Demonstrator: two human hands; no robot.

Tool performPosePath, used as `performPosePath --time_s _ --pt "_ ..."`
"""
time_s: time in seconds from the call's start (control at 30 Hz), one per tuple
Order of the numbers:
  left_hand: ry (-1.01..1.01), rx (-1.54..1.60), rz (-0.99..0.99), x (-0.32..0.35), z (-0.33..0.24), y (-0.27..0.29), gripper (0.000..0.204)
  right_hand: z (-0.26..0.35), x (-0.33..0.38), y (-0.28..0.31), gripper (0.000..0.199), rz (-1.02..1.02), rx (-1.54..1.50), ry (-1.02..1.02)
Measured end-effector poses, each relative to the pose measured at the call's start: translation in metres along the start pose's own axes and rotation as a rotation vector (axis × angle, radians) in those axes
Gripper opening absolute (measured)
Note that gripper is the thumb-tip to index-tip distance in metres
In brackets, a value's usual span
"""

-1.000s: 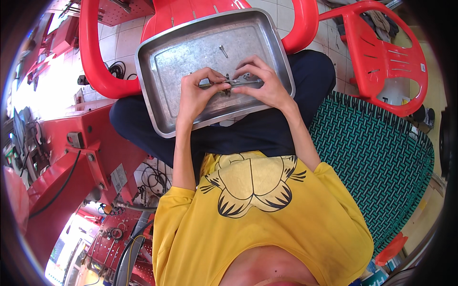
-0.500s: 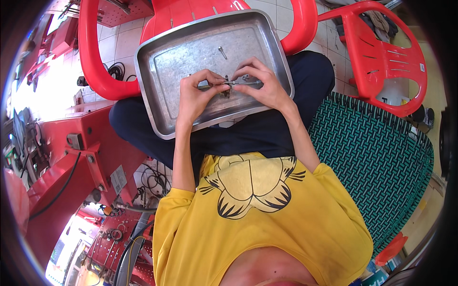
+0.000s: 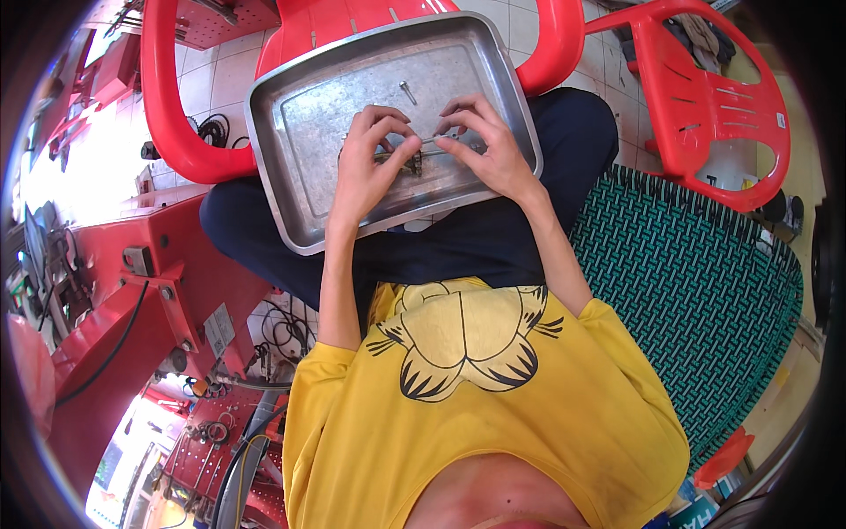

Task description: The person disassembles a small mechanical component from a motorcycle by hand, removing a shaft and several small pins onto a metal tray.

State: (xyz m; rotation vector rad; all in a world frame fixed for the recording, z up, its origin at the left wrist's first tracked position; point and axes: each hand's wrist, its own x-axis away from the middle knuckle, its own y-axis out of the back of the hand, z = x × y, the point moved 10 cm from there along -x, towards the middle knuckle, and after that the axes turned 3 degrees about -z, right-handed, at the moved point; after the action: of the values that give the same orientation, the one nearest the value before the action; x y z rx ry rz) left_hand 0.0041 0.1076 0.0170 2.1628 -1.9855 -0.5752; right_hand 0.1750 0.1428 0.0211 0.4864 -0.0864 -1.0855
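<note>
Left hand: fingers pinched shut on the small metal part, over the steel tray on the lap.
Right hand: fingertips closed on the part's thin rod end.
Progress: part in hand; one loose screw lies unused in the tray.

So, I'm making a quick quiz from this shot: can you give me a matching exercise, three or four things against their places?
Things:
1. metal tray
2. loose screw
3. small metal part
4. red plastic chair

Places:
A. lying alone on the tray, beyond the fingers
B. on the person's lap
C. between left hand and right hand
D. on the floor at upper right

Pairs: 1-B, 2-A, 3-C, 4-D
</note>
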Motion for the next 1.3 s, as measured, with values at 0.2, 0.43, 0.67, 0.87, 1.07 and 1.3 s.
performPosePath --time_s 0.2,0.43,0.67,0.87,1.07,1.3 --pt "-0.043 -0.233 0.014 0.003 -0.013 -0.010 0.017 -0.001 0.000 0.006 0.022 -0.049 0.002 -0.012" --pt "-0.071 -0.163 -0.101 0.005 -0.014 -0.002 0.023 -0.003 0.000 0.003 0.021 -0.016 0.048 -0.030" --pt "-0.079 -0.173 -0.136 0.007 -0.011 0.001 0.027 0.004 -0.001 0.002 0.022 -0.013 -0.014 -0.043" --pt "-0.065 -0.212 -0.131 0.007 -0.016 0.002 0.027 -0.007 0.000 -0.002 0.019 0.064 -0.010 -0.028" --pt "-0.090 -0.183 -0.144 0.007 -0.015 0.004 0.026 -0.003 0.000 -0.007 0.031 0.107 0.028 -0.048" --pt "-0.042 -0.104 -0.109 0.007 -0.012 0.003 0.023 -0.016 0.001 -0.010 0.047 0.133 -0.115 -0.093"
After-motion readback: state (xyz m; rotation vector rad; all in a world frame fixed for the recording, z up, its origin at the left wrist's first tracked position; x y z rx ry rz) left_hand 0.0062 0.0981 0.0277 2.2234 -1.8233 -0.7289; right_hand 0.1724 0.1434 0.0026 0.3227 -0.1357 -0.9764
